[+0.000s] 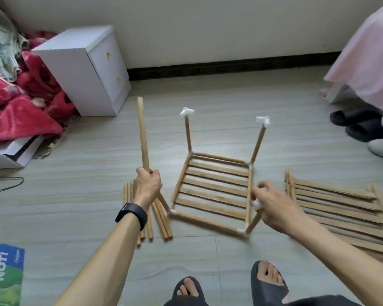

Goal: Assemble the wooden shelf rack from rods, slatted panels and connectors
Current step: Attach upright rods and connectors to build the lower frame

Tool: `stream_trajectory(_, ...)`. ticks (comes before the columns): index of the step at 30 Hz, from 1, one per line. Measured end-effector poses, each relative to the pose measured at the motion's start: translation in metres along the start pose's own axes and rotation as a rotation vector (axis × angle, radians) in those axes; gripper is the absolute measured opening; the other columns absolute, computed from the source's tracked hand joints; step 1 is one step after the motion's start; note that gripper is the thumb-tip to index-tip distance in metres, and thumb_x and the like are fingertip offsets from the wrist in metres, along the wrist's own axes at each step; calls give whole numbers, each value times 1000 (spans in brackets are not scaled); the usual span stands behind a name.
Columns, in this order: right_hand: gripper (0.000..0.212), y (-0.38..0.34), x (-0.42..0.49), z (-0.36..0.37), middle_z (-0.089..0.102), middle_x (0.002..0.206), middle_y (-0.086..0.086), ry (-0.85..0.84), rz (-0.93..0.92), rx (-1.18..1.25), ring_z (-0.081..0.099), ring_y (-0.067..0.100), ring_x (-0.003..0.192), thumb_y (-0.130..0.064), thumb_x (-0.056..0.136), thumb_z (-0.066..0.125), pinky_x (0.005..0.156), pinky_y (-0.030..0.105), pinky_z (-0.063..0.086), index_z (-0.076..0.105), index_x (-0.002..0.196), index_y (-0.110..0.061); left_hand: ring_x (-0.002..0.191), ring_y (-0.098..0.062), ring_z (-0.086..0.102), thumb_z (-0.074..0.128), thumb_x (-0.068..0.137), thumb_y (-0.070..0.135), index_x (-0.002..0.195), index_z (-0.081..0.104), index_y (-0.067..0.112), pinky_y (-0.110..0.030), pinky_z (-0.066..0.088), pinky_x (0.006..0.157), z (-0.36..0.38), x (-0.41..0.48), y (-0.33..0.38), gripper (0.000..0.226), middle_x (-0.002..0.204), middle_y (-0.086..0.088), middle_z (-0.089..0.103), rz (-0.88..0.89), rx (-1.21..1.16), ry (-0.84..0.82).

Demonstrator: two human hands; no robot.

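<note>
Dark slippers (268, 281) on the person's feet sit closest, planted on the tiled floor (75, 206) just short of the work. Ahead of them stands the partly built rack (212, 188): 1 slatted panel lies flat on the floor inside a frame of rods. 2 far uprights (188, 138) rise from its back corners, each capped with a white fitting.

The right hand (272, 206) is curled around a white connector (256, 204) on top of the corner rod (251, 221) that rises from the near right corner. The hand is blurred, so how each finger lies cannot be told. The grip looks meant to seat the connector on the rod end or to steady that post.

The left hand (147, 184) is closed around the lower end of a long rod (143, 133), holding it upright and clear of the rack. A black wristband (132, 215) sits on that wrist. The near left corner has no upright yet, so this rod is probably meant for it and is kept ready while the other hand finishes.

Loose rods (161, 224) lie in a bundle on the floor under the left forearm, within easy reach. A stack of slatted panels (341, 208) lies to the right of the rack, likely for the upper tiers. A white bedside cabinet (84, 69) stands well apart at the far left.
</note>
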State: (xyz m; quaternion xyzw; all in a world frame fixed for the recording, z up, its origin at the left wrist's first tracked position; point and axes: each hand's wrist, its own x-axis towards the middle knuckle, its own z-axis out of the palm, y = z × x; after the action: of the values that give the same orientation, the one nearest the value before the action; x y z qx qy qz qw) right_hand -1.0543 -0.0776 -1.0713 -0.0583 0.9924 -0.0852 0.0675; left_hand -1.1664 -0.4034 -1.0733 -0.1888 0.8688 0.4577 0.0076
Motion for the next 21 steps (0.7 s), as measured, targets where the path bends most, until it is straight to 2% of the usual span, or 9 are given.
stream_trajectory(2, 43, 16, -10, 15, 54, 121, 3, 109, 153, 213, 55, 20, 88, -30, 100, 59, 73, 31, 43, 39, 138, -33, 86, -17, 63, 50, 104, 28, 113, 51, 2, -20, 45, 57, 14, -9, -7, 27, 102, -8, 65, -17, -79, -69)
stream_trajectory(5, 59, 29, -19, 30, 58, 110, 4, 209, 236, 445, 55, 21, 88, -29, 98, 62, 71, 34, 45, 30, 148, -24, 95, -10, 66, 50, 105, 27, 117, 53, 1, -14, 45, 59, 24, -25, -11, 29, 105, -1, 70, -25, -150, -91)
stream_trajectory(9, 69, 39, -31, 33, 66, 108, -1, 193, 225, 611, 66, 27, 101, -36, 93, 68, 67, 23, 46, 32, 151, -22, 100, -17, 67, 51, 106, 27, 107, 56, 5, -37, 50, 84, 26, -40, -18, 23, 98, 1, 74, -31, -184, -119)
stream_trajectory(10, 73, 40, -35, 33, 69, 110, 3, 205, 204, 632, 66, 31, 104, -35, 93, 68, 70, 27, 52, 29, 155, -23, 101, -18, 66, 51, 106, 27, 106, 57, 6, -41, 50, 90, 25, -44, -18, 23, 98, 1, 74, -33, -179, -127)
stream_trajectory(12, 78, 41, -41, 32, 67, 120, 17, 262, 140, 639, 62, 39, 110, -35, 96, 67, 84, 40, 57, 24, 161, -25, 103, -20, 65, 49, 106, 29, 111, 58, 3, -45, 48, 97, 24, -50, -19, 27, 98, 2, 74, -43, -148, -145)
stream_trajectory(13, 77, 43, -43, 32, 65, 122, 20, 303, 111, 634, 62, 39, 110, -37, 97, 67, 90, 40, 56, 25, 161, -26, 104, -21, 64, 49, 106, 29, 113, 57, 3, -45, 48, 98, 24, -53, -18, 29, 98, 2, 74, -49, -134, -151)
stream_trajectory(15, 73, 50, -48, 32, 70, 115, 16, 404, 80, 611, 68, 30, 102, -44, 94, 66, 91, 31, 54, 34, 156, -26, 104, -21, 64, 49, 106, 29, 114, 54, 4, -46, 48, 98, 26, -60, -16, 27, 97, 2, 74, -50, -116, -158)
stream_trajectory(18, 74, 55, -51, 31, 76, 89, 4, 543, 138, 574, 70, 15, 68, -56, 80, 68, 75, 33, 63, 51, 146, -26, 105, -23, 65, 49, 106, 28, 115, 50, 6, -50, 49, 100, 27, -69, -12, 24, 97, 1, 74, -46, -116, -163)
stream_trajectory(21, 72, 57, -48, 33, 78, 90, 9, 648, 165, 487, 73, 17, 66, -56, 77, 71, 69, 30, 63, 65, 134, -13, 107, -23, 65, 48, 106, 29, 113, 47, 11, -54, 49, 101, 27, -74, -12, 20, 101, 0, 73, -52, -118, -189)
